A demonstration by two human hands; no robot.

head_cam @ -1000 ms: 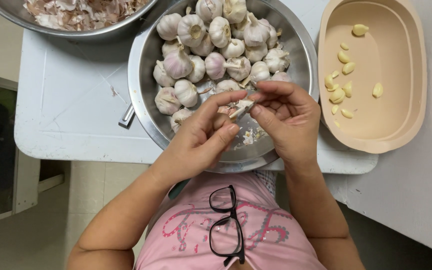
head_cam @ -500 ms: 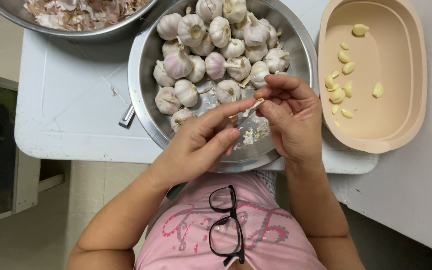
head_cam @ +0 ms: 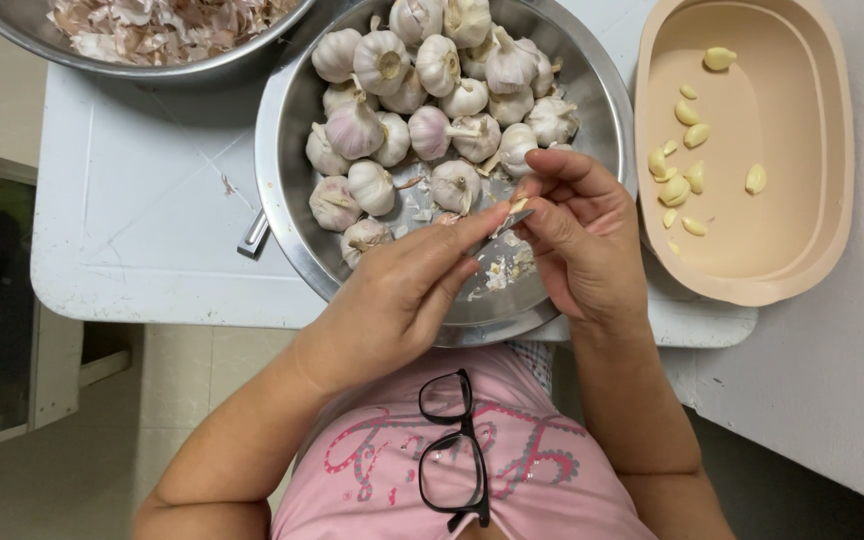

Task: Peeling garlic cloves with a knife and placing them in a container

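Over the near edge of the bench (head_cam: 152,240), above the steel bowl (head_cam: 287,110) of garlic bulbs (head_cam: 422,100), my left hand (head_cam: 402,290) grips a small knife (head_cam: 512,225); my right hand (head_cam: 582,240) has its fingers (head_cam: 552,165) pinched shut on a garlic clove (head_cam: 519,206). Peeled cloves (head_cam: 677,185) sit in the tan tub (head_cam: 832,150) at right.

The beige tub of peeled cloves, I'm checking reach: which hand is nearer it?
Right. The right hand sits just beside the beige tub; the left hand is farther off, over the steel bowl.
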